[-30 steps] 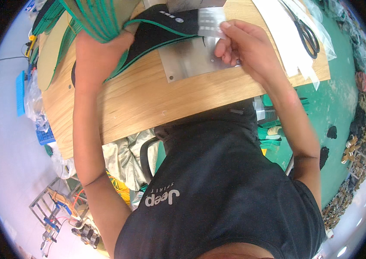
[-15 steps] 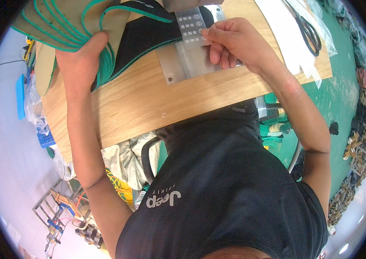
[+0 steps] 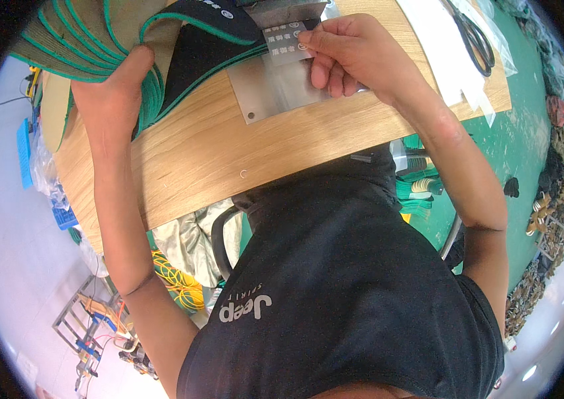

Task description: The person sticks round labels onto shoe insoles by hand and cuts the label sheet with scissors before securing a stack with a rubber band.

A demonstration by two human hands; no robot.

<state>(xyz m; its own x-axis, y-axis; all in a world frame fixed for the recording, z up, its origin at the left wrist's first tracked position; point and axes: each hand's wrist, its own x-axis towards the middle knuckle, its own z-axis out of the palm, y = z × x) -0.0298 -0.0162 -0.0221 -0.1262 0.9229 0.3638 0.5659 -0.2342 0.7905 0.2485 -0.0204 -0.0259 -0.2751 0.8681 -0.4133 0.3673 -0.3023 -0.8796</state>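
My left hand (image 3: 117, 100) rests on a fanned stack of tan insoles with green edging (image 3: 89, 33) at the wooden table's (image 3: 208, 159) far left, pressing it down. A black insole with a green rim (image 3: 205, 40) lies beside the stack, partly over a grey metal plate (image 3: 275, 93). My right hand (image 3: 352, 53) pinches a small grey sheet of printed labels (image 3: 286, 41) over the plate and the black insole's end.
Black scissors (image 3: 471, 43) and white paper strips (image 3: 441, 53) lie on the table's right end. A green floor (image 3: 528, 126) lies to the right with dark scraps (image 3: 558, 173) along it. Yellow cord (image 3: 179, 286) and a wire rack (image 3: 89, 319) sit below the table at left.
The view has shifted, so table and hands sit lower and nearer. My right hand has brought the label sheet left onto the black insole's end. My left hand stays on the stack.
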